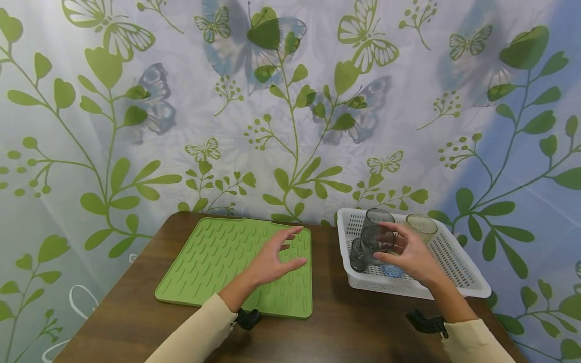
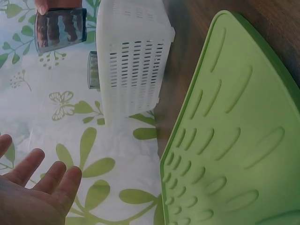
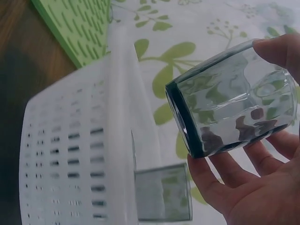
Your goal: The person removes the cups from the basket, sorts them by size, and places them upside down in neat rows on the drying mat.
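My right hand (image 1: 410, 254) grips a smoky-tinted drinking glass (image 3: 234, 101) over the white basket, thumb on one side and fingers on the other. Its thick dark base points down toward the basket in the right wrist view. Inside the white plastic basket (image 1: 467, 277) stand a glass with an amber rim (image 1: 426, 225), a dark grey glass (image 1: 358, 255) and a blue glass item (image 1: 393, 271), partly hidden by my right hand. My left hand (image 1: 271, 259) holds nothing; fingers and thumb are spread apart above the green ridged mat (image 1: 213, 257).
Mat and basket lie side by side on a brown wooden table (image 1: 329, 302), with a strip of wood between them. Behind the table hangs a curtain (image 1: 281, 126) printed with leaves and butterflies. A white cable (image 1: 74, 302) hangs at the left.
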Demonstrator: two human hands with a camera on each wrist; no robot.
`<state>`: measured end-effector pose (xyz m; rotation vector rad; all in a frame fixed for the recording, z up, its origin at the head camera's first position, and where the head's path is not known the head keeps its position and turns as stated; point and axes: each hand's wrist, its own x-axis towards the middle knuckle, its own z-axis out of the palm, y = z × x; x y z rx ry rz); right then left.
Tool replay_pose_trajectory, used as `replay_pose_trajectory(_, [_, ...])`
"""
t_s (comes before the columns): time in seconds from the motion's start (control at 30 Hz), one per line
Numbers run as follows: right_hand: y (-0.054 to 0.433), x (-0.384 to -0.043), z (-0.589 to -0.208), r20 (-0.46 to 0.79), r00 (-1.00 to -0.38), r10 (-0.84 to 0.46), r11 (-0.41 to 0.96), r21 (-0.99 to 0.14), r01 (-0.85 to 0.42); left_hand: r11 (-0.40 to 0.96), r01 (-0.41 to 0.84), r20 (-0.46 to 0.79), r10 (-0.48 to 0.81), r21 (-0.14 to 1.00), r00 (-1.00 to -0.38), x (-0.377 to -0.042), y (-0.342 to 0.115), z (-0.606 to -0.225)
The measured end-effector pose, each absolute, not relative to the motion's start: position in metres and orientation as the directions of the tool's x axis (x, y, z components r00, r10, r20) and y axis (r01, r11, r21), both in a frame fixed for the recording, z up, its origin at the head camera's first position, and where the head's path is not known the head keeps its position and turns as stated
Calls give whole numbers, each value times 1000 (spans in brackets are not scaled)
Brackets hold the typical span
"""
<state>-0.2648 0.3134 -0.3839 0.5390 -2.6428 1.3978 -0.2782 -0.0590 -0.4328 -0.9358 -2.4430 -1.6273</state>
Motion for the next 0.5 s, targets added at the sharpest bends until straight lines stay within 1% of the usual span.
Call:
replay_pose_trajectory(0.2, [300,-268,-385,227,-932,-284,505,-790,-347,236,512,375,449,826,-811,-278,-54,-432])
replay_pose_trajectory(0.5, [283,-271,-390,240,-921,-308,497,-784,-371,254,496,355,445,830,-822,-279,-47,-431])
